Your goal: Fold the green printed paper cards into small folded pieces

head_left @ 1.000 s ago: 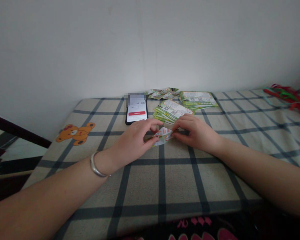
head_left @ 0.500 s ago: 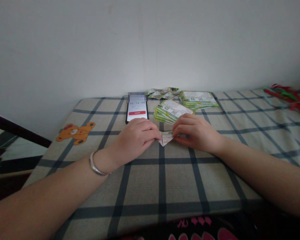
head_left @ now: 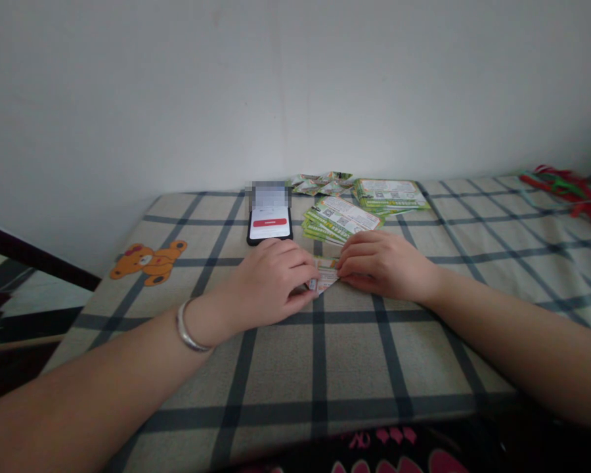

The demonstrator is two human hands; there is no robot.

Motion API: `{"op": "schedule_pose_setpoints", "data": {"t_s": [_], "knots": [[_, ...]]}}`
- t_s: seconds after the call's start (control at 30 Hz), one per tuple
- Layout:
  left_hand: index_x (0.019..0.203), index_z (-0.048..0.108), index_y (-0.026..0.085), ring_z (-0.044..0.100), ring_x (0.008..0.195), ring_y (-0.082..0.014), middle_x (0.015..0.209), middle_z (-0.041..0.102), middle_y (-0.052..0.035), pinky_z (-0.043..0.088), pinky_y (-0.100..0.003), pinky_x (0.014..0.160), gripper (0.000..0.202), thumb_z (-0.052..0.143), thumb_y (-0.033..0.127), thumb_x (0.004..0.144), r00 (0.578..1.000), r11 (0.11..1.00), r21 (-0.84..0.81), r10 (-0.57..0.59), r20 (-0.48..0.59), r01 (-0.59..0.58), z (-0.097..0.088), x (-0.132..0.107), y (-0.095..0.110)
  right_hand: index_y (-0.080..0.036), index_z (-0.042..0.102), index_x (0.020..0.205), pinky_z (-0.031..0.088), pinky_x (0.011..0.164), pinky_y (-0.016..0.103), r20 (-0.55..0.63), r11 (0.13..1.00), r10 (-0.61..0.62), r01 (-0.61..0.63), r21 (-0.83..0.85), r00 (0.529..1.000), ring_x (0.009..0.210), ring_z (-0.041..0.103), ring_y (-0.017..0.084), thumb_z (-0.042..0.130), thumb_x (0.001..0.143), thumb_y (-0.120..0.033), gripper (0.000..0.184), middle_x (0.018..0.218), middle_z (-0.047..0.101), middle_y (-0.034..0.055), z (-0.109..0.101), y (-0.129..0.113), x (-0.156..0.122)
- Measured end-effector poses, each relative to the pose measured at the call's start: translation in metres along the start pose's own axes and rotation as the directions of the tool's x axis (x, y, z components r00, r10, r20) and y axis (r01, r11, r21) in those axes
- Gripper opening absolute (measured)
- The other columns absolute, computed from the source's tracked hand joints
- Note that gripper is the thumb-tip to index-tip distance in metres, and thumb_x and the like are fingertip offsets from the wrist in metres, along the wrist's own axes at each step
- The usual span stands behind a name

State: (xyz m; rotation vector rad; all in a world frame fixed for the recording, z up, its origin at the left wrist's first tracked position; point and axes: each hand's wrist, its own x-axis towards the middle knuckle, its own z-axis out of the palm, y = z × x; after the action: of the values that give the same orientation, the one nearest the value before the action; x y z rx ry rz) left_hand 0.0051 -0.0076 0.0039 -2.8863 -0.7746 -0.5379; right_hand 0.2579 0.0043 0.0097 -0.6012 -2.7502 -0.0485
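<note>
A small folded paper card (head_left: 326,274), white with orange and green print, is held low over the checked cloth between my two hands. My left hand (head_left: 278,279), with a silver bangle on its wrist, pinches the card's left end between thumb and fingers. At the opposite end, the fingers of my right hand (head_left: 381,264) are closed on the right edge. Just beyond my right hand lies a fanned pile of green-and-white printed cards (head_left: 342,218). Part of the folded card is hidden by my fingers.
Behind my left hand lies a phone (head_left: 270,226) with a red button on its screen. Several folded paper pieces (head_left: 320,184) and another card stack (head_left: 391,194) sit near the wall. A bear figure (head_left: 150,261) is at left, red and green material (head_left: 571,194) at far right.
My left hand has shifted slightly nearer to me, and its thumb now sits lower on the card. The card's visible shape has changed from a downward-pointing triangle to a slanted piece.
</note>
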Motion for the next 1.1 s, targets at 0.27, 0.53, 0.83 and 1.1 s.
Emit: {"op": "schedule_pose_setpoints", "data": {"t_s": [0.27, 0.53, 0.83, 1.1], "knots": [[0.101, 0.068, 0.021, 0.059, 0.099, -0.0248, 0.107, 0.069, -0.0044, 0.047, -0.041, 0.085, 0.025, 0.064, 0.041, 0.086, 0.999, 0.999, 0.025, -0.027, 0.031, 0.026, 0.000, 0.001, 0.003, -0.021, 0.069, 0.094, 0.048, 0.084, 0.036, 0.005, 1.000, 0.015, -0.015, 0.025, 1.000, 0.094, 0.060, 0.020, 0.054, 0.091, -0.024, 0.016, 0.096, 0.071, 0.0041, -0.001, 0.001, 0.000], [0.101, 0.071, 0.021, 0.060, 0.102, -0.0213, 0.106, 0.071, -0.0036, 0.049, -0.039, 0.090, 0.019, 0.059, 0.023, 0.086, 0.998, 0.998, -0.043, 0.055, -0.022, -0.056, 0.001, 0.001, -0.002, -0.020, 0.070, 0.103, 0.048, 0.088, 0.039, -0.016, 0.998, 0.048, -0.047, 0.031, 0.999, 0.100, 0.060, 0.022, 0.061, 0.083, -0.020, 0.023, 0.100, 0.072, 0.0054, -0.003, 0.007, -0.002], [0.105, 0.071, 0.024, 0.060, 0.098, -0.0198, 0.108, 0.070, -0.0030, 0.052, -0.037, 0.086, 0.025, 0.051, 0.017, 0.092, 0.986, 0.985, -0.053, 0.164, -0.033, -0.166, 0.001, 0.000, -0.013, -0.020, 0.070, 0.098, 0.048, 0.092, 0.038, -0.001, 0.998, -0.003, 0.003, 0.058, 1.000, 0.102, 0.059, 0.020, 0.056, 0.090, -0.023, 0.017, 0.104, 0.071, 0.0034, -0.006, 0.012, -0.001], [0.108, 0.070, 0.027, 0.061, 0.099, -0.0192, 0.112, 0.069, -0.0026, 0.052, -0.036, 0.085, 0.029, 0.047, 0.016, 0.095, 0.986, 0.983, -0.070, 0.168, -0.010, -0.168, 0.003, -0.002, -0.014, -0.021, 0.066, 0.117, 0.047, 0.098, 0.041, -0.014, 0.999, 0.036, -0.036, 0.027, 0.999, 0.113, 0.058, 0.022, 0.056, 0.089, -0.021, 0.030, 0.122, 0.067, 0.0049, -0.003, 0.011, -0.003]]}}
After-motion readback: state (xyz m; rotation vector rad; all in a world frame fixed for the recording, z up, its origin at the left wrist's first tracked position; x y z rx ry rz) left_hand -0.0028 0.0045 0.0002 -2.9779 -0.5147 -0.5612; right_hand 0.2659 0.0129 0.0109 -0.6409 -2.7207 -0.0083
